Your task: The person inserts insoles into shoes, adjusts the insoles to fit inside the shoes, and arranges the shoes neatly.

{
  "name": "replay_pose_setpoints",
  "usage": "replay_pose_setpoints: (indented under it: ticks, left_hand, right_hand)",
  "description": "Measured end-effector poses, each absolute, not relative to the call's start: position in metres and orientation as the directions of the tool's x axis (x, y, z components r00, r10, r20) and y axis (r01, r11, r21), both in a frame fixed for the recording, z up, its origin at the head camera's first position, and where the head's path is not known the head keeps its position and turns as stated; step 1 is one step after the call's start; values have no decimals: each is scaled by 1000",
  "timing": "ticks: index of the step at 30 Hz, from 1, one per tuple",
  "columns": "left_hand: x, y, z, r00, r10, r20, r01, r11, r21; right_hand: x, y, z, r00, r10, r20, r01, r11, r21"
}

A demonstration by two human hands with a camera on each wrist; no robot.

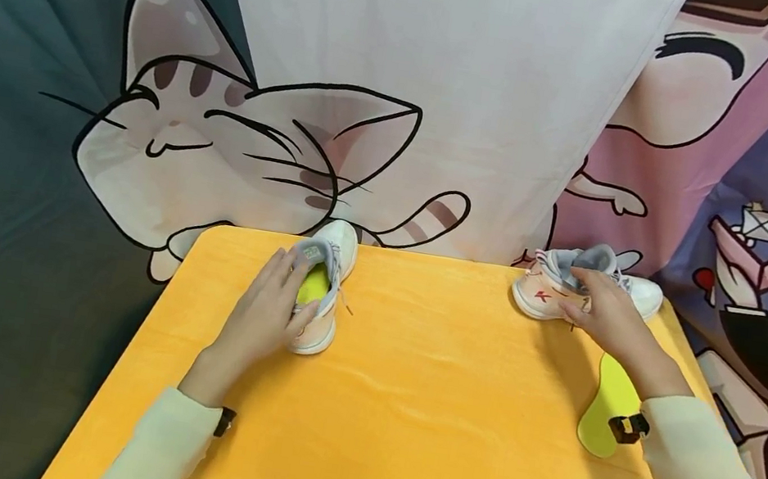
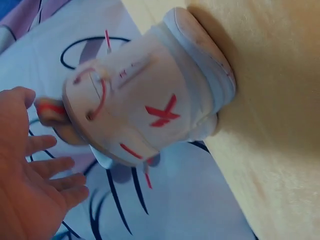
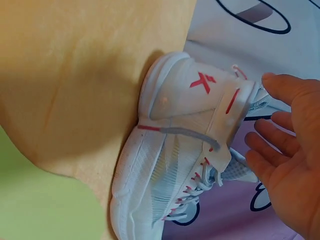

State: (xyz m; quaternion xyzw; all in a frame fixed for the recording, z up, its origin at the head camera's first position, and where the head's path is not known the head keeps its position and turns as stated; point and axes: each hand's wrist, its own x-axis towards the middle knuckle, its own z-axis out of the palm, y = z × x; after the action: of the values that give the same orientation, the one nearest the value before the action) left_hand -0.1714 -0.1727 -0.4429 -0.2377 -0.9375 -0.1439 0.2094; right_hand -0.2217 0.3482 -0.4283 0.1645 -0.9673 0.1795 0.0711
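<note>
My left hand (image 1: 262, 308) hovers beside the left sneaker (image 1: 318, 331), fingers spread near its opening. In the left wrist view that hand (image 2: 27, 175) stands apart from the sneaker's heel (image 2: 162, 95), which bears a red mark. A yellow-green insole (image 1: 314, 285) shows inside this sneaker. At the far right, my right hand (image 1: 611, 315) is over the other white sneaker (image 1: 542, 292), which lies with its toe to the right. The right wrist view shows loosely bent fingers (image 3: 275, 137) close to that sneaker's collar (image 3: 245, 100), gripping nothing.
A second yellow-green insole (image 1: 604, 413) lies flat on the yellow table (image 1: 418, 410), partly hidden under my right wrist. Behind the table's back edge hangs a curtain (image 1: 458, 44) printed with a cat and other cartoon figures. Both sneakers stand close to that edge.
</note>
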Motion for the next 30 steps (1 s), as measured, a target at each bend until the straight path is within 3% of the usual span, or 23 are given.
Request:
replay_pose_setpoints:
  ticks: [5,8,19,25,30]
  left_hand:
    - [-171,-158,-443,-670,560,487,626,779,-34]
    - [-170,-148,-445,-640,625,447,659,745,-99]
    - [-161,-108,-464,-652,720,237,728,682,-71]
    - [-158,-95,-473,-650,743,160,737,667,-110]
    - [-158,-88,-482,-675,731,99,729,682,-65]
  right_hand:
    - [-236,347,-428,-931,-317,181,-357,894,-271]
    - [-245,344,-429,-934,-326,148,-353,907,-230]
    - [-266,338,-441,-941,-320,113,-337,916,-215]
    - [-268,334,-443,-958,-271,90,-284,935,-213]
    - [-266,334,-444,-962,-257,93,-271,940,-208]
